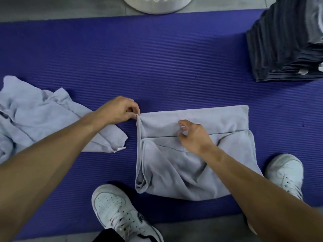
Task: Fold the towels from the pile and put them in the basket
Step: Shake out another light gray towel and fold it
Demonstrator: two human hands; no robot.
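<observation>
Plainly, the risk lies in the half-folded towel (195,154), which sits on the purple mat (157,58) by its near edge, between two white sneakers (120,212). Its near part is rumpled and its left side has rolled into a loose tube, so I judge that folding again without flattening it would trap the creases and give a lopsided bundle. The crumpled towel pile (40,119) at the mat's left edge lies close to the left forearm, which could drag it. The left hand (118,110) pinches the towel's far left corner; one pinch may slip as the cloth is pulled taut. The right hand (194,135) curls over the fold edge, but whether it grasps cloth I cannot tell.

The white basket (157,6) beyond the far edge is cut off, its inside hidden; the dark folded stack (286,46) at the far right corner is also cropped.
</observation>
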